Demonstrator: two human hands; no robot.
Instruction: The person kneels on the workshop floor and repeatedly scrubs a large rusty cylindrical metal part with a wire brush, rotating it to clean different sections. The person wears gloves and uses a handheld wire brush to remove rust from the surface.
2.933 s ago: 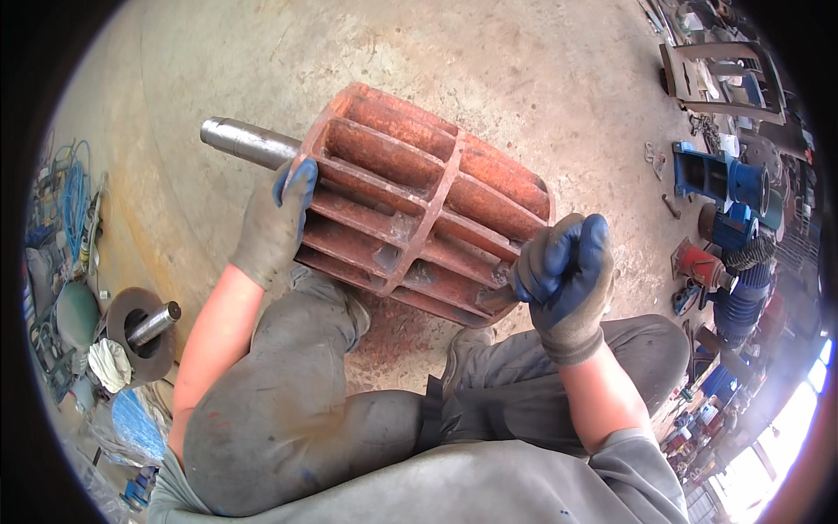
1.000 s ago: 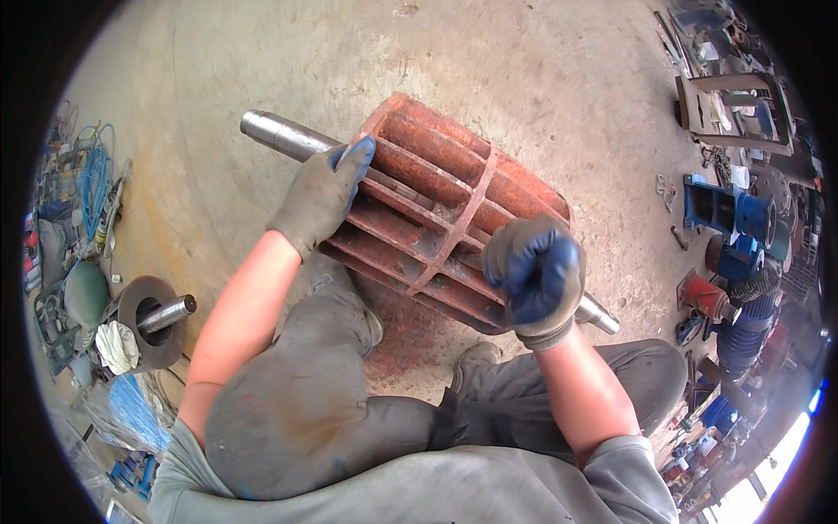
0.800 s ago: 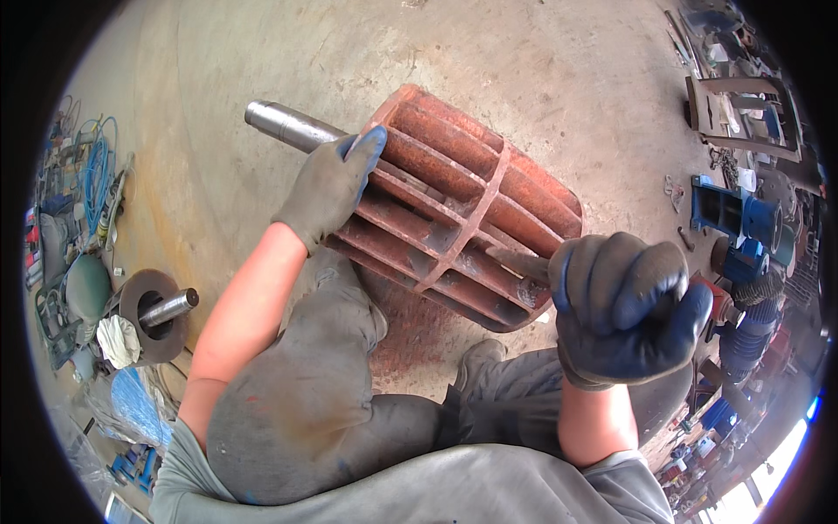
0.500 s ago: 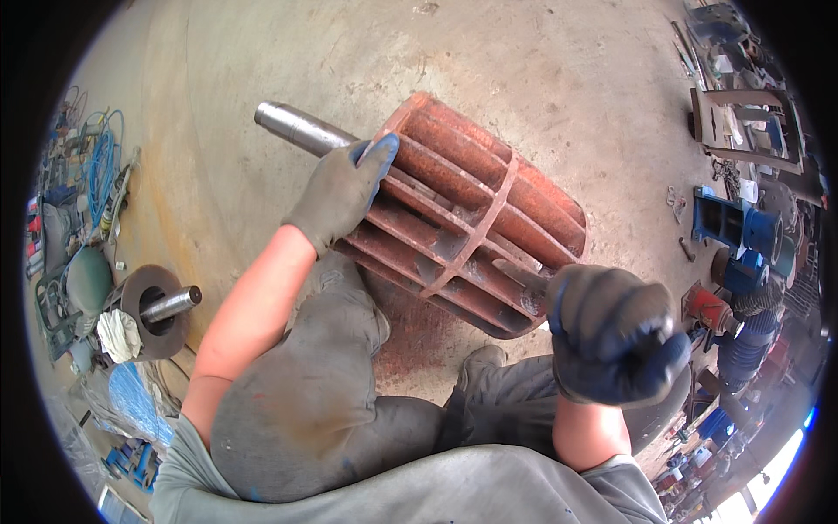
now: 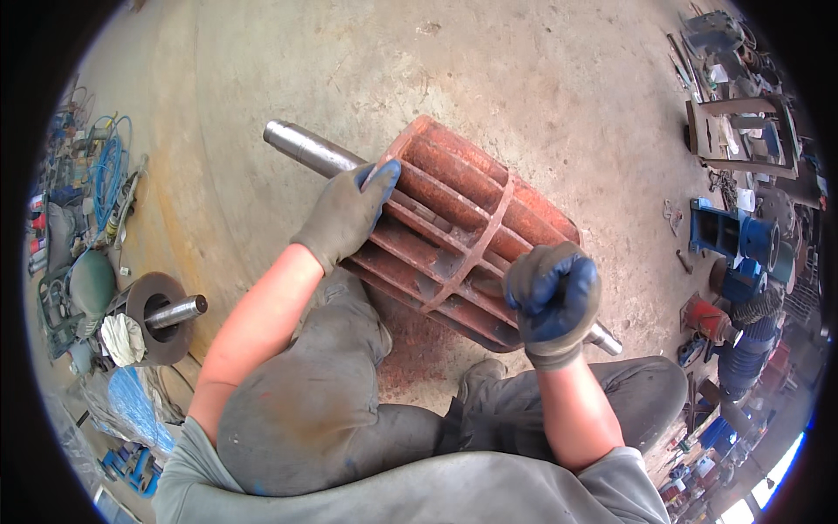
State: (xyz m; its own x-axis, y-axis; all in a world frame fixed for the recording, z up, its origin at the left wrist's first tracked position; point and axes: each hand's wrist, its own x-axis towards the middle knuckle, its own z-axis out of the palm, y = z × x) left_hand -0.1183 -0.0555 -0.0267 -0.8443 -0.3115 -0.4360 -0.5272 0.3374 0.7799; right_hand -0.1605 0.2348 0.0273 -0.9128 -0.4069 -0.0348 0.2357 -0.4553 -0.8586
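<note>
A rust-red metal rotor (image 5: 454, 205) with long straight vanes and a cross ring lies slanted before my knees. Its bare steel shaft sticks out at both ends. My gloved left hand (image 5: 346, 210) grips the rotor's left end, with fingers and thumb wrapped over the vane edges. Over the right part of the vanes, my gloved right hand (image 5: 556, 301) is closed in a fist. A dark narrow piece shows between the fist and the vanes, but I cannot make out its kind. The fist hides part of the rotor's right end.
On the left stand a thick ring with a steel shaft (image 5: 177, 313), a white rag (image 5: 122, 339) and a coiled blue hose (image 5: 109, 175). On the right are a metal frame (image 5: 746, 131), a blue machine part (image 5: 729, 234) and a red jack-like part (image 5: 709, 319).
My right fist has moved left and up over the vanes, baring the shaft's right end. The left hand keeps its grip; the rotor appears slightly lower in view.
</note>
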